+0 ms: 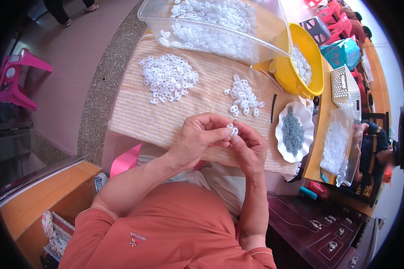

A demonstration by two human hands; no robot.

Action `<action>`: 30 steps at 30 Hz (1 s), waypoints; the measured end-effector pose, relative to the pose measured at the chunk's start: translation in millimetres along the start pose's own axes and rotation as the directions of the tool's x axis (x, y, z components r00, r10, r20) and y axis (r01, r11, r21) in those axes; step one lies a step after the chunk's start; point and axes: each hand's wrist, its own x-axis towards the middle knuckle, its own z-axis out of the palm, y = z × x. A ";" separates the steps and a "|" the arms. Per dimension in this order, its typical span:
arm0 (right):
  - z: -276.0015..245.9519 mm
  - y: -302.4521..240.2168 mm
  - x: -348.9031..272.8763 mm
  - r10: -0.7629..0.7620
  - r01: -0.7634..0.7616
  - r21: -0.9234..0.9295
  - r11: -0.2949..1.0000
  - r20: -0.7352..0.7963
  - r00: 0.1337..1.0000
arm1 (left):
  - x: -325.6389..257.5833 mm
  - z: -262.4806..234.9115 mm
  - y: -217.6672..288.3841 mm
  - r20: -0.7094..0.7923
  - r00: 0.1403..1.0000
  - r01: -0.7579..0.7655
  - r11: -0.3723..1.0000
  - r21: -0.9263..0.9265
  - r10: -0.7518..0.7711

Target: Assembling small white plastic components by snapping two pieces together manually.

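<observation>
Above my lap, at the near edge of a striped towel-covered table [139, 116], my two hands meet. My left hand [197, 134] pinches a small white plastic piece with round holes [232, 129] between thumb and fingers. From the other side, the thumb and fingers of my right hand [250, 145] close on the same piece. Just beyond them lies a small heap of white oval pieces [243, 95]. Farther left is a bigger heap of white pieces with holes [168, 78]. To the right, a white wavy-edged plate [281, 136] holds many small grey screws [293, 130].
A clear plastic bin [211, 26] of white pieces stands at the back. Beside it, a yellow basin [318, 83] holds more. A thin black stick [274, 107] lies near the plate. Farther right are a white perforated basket [345, 89], a bag of white pieces [336, 145] and another person [377, 143].
</observation>
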 end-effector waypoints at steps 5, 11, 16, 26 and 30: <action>-1.5 4.8 2.0 -0.048 0.048 0.009 0.999 -0.036 0.998 | -0.2 -0.6 0.0 0.001 1.000 0.003 1.000 -0.003 -0.003; -6.0 6.3 2.5 -0.021 0.020 -0.011 1.000 -0.093 0.995 | -0.9 -0.3 2.1 -0.004 1.000 0.008 1.000 0.004 -0.008; -10.7 7.1 2.4 -0.024 0.017 -0.068 0.998 -0.103 0.994 | -1.3 0.5 3.5 -0.004 1.000 0.006 0.999 0.036 -0.006; -15.9 6.7 3.2 -0.047 0.038 -0.073 0.997 -0.124 0.991 | -1.8 3.9 4.9 -0.034 0.999 -0.002 0.990 0.141 0.007; -18.6 9.4 2.8 -0.050 0.041 -0.071 0.997 -0.129 0.990 | -1.7 4.4 4.9 -0.032 0.999 -0.003 0.986 0.167 0.008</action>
